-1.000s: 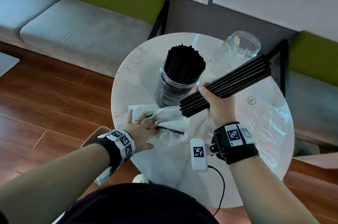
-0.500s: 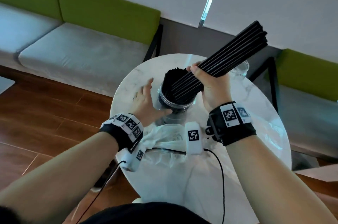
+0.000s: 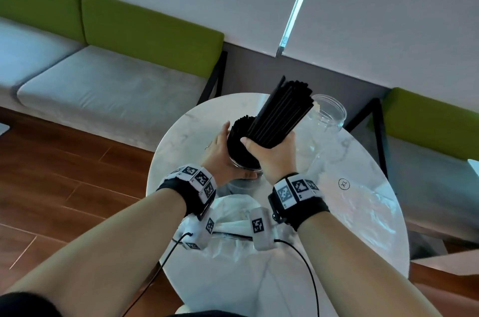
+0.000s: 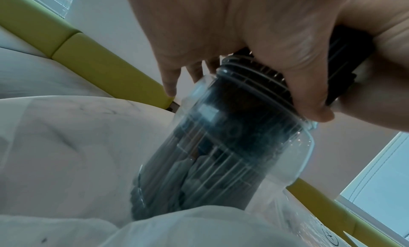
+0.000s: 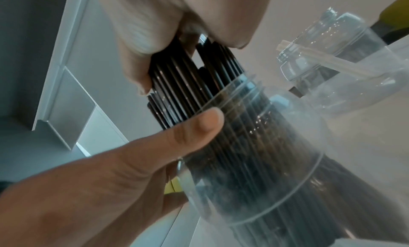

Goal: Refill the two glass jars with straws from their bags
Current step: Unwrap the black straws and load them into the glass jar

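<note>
A glass jar (image 3: 246,166) (image 4: 232,145) packed with black straws stands mid-table. My left hand (image 3: 220,153) (image 4: 221,32) wraps its neck, thumb on the near side, fingers behind. My right hand (image 3: 274,154) (image 5: 155,23) grips a thick bundle of black straws (image 3: 282,114) (image 5: 188,76), tilted up to the right, its lower ends at the mouth of that jar (image 5: 254,154). A second glass jar (image 3: 329,112) (image 5: 343,49) stands behind on the right, holding only one pale straw (image 5: 327,63).
A crumpled white bag (image 3: 233,210) with one loose black straw lies under my wrists. A clear plastic bag (image 3: 363,200) covers the right side of the round marble table (image 3: 186,122). A grey and green bench runs behind. Cables hang from both wristbands.
My right hand swung the bundle from lying sideways to nearly upright over the full jar. My left hand left the white bag and took hold of the jar's neck.
</note>
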Tool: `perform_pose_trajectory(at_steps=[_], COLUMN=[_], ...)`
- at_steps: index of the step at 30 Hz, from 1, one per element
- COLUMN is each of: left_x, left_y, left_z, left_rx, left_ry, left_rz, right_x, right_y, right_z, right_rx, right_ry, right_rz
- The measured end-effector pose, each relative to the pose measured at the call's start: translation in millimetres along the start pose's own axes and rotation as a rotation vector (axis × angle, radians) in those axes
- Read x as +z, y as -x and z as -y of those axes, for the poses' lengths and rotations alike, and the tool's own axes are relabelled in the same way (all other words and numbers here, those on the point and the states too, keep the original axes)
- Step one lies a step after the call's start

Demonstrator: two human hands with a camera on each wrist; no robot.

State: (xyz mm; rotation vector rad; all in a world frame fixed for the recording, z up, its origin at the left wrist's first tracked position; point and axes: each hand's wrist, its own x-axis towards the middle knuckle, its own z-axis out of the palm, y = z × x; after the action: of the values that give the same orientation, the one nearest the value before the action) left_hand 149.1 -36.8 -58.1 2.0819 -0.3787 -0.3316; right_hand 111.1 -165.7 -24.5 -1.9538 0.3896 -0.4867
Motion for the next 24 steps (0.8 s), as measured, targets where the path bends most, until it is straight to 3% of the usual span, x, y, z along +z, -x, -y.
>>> perform_pose_trajectory(at_steps=[3, 6, 8, 11, 15, 21, 24], left_x=[0, 1, 0, -1, -1, -2, -3], left_y=[-1, -1, -1, 1, 2, 4, 5], left_z=[1, 0, -1, 0, 1, -3, -5], left_rx=[0.0, 0.002, 0.014, 0.043, 0.044, 0.026, 0.01], left_ry=[-0.038, -0.043, -0.04, -0.016, -0.008, -0.026, -0.027], left_rz=[-0.01, -0.018, -0.021, -0.028, -0.022, -0.021, -0.002], right_x=[-4, -12, -19, -31, -33, -23, -16], right_y=[0, 1, -3, -13, -24, -22, -22], right_z=[2, 5, 11, 29, 50, 55, 52], right_rx=[-0.056, -0.071, -0.086, -0.191, -0.475, -0.555, -0.612], right_ry=[0.148, 0.208, 0.019, -0.192, 0.033, 0.232, 0.199], right_rz=[0.011, 0.114, 0.118, -0.005, -0.052, 0.069, 0.022])
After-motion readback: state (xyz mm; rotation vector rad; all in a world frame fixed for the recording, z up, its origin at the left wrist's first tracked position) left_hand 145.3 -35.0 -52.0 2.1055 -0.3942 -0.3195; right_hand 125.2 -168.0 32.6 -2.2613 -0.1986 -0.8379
